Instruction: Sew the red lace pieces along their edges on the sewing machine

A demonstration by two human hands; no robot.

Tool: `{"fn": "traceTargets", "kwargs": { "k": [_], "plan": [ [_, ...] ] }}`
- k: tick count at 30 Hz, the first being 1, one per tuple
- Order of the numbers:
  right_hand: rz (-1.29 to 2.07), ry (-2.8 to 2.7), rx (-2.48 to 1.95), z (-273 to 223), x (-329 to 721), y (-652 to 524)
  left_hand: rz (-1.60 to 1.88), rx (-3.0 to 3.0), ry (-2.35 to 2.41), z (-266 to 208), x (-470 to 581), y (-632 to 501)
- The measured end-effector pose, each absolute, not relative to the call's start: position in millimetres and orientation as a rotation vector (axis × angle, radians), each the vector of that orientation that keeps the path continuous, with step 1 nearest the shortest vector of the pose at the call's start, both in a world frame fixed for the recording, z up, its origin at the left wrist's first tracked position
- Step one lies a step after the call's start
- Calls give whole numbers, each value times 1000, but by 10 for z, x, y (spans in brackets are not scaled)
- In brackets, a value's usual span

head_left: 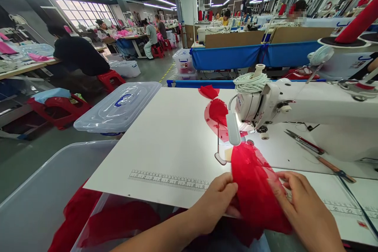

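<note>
Sheer red fabric (251, 189) with a small floral pattern runs from under the sewing machine (283, 102) head down over the table's front edge. My left hand (217, 201) pinches its left edge between thumb and fingers. On the opposite side, my right hand (304, 204) has its fingers closed on the fabric's right edge. Beyond the needle area, more sewn red pieces (217, 112) trail to the back of the table. The needle itself is hidden behind a pale grey plate (233, 129).
Thread snips (304, 141) and a brown-handled tool (335, 167) lie right of the fabric. A printed ruler (168, 180) marks the white table (177, 134). Plastic bins (67, 161) holding red fabric stand at the left, near a lidded box (121, 104). Co-workers sit farther back.
</note>
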State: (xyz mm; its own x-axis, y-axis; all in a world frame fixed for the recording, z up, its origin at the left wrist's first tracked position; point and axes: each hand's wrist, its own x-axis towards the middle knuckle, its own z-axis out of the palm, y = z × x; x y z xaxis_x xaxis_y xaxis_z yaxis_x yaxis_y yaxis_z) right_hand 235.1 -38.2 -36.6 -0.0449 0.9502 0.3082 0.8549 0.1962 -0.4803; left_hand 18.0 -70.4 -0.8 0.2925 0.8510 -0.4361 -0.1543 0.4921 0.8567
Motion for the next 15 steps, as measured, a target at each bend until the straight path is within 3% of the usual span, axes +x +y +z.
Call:
{"fn": "traceTargets", "kwargs": {
  "k": [3,6,10,15],
  "plan": [
    [66,-1977,-1754,-364,2294,-293,447,1490,1476,124,59,-692],
    [-90,-1933,-1799,-368,2287,-256,475,1940,1557,223,62,-580],
    [-86,-1986,-1687,-386,2333,-222,633,1772,1109,157,200,-302],
    [113,-1842,-1669,-339,2283,-246,622,1466,1126,23,282,-40]
  ]
}}
